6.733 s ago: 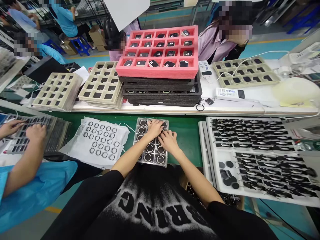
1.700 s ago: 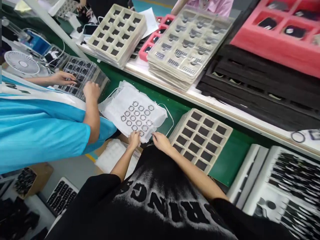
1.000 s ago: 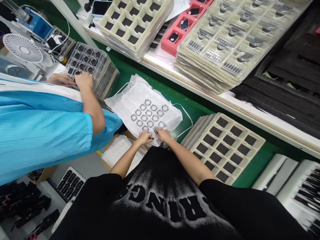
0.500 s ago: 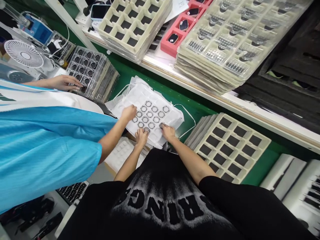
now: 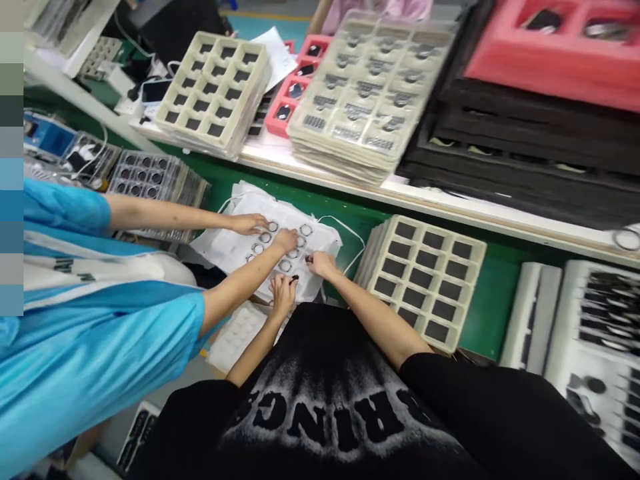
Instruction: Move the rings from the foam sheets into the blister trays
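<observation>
White sheet (image 5: pixel 314 288) on the green desk (image 5: pixel 493 313) carries rings (image 5: pixel 285 265) in spaced rows, apparently so each lies apart. Our left hand (image 5: pixel 282 293) pinches a dark piece (image 5: pixel 294 279) (likely a ring; too small to tell) between nearly closed fingertips; our right hand (image 5: pixel 323 265) pinches another dark piece (image 5: pixel 309 259) likewise, a grip we judge suited to something thin. A co-worker's hands (image 5: pixel 286 240) reach across the rings, crowding our access. Rightward we note a cord loop (image 5: pixel 362 238), then stacked cream trays (image 5: pixel 435 285).
</observation>
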`<state>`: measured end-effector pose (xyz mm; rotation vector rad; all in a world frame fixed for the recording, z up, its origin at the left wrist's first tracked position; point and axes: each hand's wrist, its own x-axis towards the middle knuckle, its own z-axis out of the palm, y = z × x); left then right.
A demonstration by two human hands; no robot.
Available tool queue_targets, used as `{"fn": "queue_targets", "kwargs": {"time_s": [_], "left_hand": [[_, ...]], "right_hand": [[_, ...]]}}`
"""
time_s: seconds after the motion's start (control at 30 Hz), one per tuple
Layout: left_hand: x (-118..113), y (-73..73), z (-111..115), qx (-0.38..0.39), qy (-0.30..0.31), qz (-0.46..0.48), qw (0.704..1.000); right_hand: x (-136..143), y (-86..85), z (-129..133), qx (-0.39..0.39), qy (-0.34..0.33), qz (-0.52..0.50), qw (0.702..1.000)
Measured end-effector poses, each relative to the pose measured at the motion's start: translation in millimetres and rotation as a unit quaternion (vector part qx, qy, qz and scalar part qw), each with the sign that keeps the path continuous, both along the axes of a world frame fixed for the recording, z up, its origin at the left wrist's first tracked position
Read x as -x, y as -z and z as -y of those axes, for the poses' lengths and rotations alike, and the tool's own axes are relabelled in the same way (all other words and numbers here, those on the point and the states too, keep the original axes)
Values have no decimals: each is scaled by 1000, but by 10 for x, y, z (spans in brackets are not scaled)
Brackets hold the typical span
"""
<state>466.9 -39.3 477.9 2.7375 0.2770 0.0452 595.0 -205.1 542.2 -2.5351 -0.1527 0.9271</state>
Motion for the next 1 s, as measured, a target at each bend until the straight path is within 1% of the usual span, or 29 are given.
{"fn": "queue_targets", "kwargs": {"time_s": [0.07,0.13,0.17,0.2,0.27,0.33,0.4,0.47,0.5,0.57,0.63,0.7,0.77,0.83,0.9,1.0], "left_hand": [[15,-115,238,50,-5,56,997],[-36,-289,523,104,9,117,988],[-95,-394,687,129,31,142,981],[-178,-506,866,149,62,162,973],[-409,-731,1274,164,138,184,959],[-697,-933,1726,140,203,182,952],[-991,-1087,2174,89,246,164,951],[-1245,-1181,2559,29,285,139,948],[-1349,-1202,2715,1,304,129,944],[-1501,-1194,2943,-42,327,110,938],[-1587,-1139,3074,-53,311,85,945],[-1619,-1080,3127,-29,260,53,964],[-1605,-1054,3116,6,211,40,977],[-1547,-1073,3046,21,188,57,980],[-1450,-1114,2928,13,198,82,977],[-1270,-1143,2734,-21,263,92,960]], "right_hand": [[54,-301,270,-37,26,22,999],[190,-620,709,-95,41,87,991],[280,-763,982,-118,45,136,983],[373,-882,1281,-122,52,181,974],[526,-1027,1901,-88,77,264,957],[578,-1039,2460,-11,82,306,949],[518,-961,2872,67,68,310,946],[386,-857,3105,121,39,295,947],[313,-810,3162,139,23,286,948],[181,-743,3197,159,-5,269,950],[90,-712,3188,159,-14,254,954],[56,-706,3189,143,-7,240,960],[92,-709,3215,123,9,236,964],[204,-705,3248,105,30,249,962],[371,-681,3258,90,38,268,959],[621,-605,3212,84,13,273,958]]}}
